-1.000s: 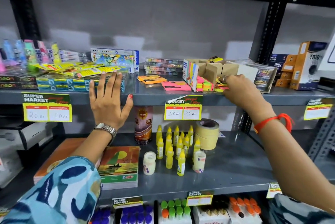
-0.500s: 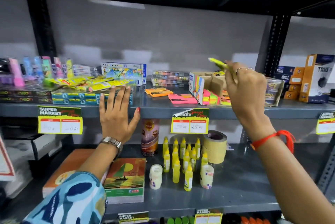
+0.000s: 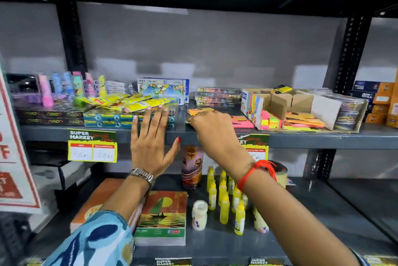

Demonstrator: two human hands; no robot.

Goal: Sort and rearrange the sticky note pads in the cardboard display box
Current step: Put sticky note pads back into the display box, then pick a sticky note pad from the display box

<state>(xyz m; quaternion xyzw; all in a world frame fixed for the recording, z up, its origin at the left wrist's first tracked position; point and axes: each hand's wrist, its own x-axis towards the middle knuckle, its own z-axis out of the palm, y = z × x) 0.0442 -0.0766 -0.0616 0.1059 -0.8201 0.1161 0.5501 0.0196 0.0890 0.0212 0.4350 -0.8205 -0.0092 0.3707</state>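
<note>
The cardboard display box (image 3: pixel 277 102) lies open on the upper shelf at the right, with neon pads (image 3: pixel 271 119) at its front left and a loose orange and pink heap (image 3: pixel 301 122) inside. A yellow pad (image 3: pixel 281 89) rests on its back divider. Left of the box, a pink pad (image 3: pixel 242 122) and an orange-yellow pad (image 3: pixel 199 111) lie on the shelf. My right hand (image 3: pixel 212 130) is curled down with its fingertips on the orange-yellow pad. My left hand (image 3: pixel 150 143) is spread flat against the shelf's front edge and holds nothing.
Yellow packets (image 3: pixel 129 101) and teal boxes (image 3: pixel 107 119) sit left of my hands. Price tags (image 3: pixel 92 147) hang on the shelf edge. On the lower shelf stand glue bottles (image 3: pixel 224 201), a brown can (image 3: pixel 192 166), a tape roll (image 3: pixel 280 174) and notebooks (image 3: pixel 163 218). Orange boxes (image 3: pixel 381 102) are at the far right.
My right hand has swung from above the display box, where it held a yellow pad, leftwards and down to the loose pads on the shelf. My left hand has stayed on the shelf edge.
</note>
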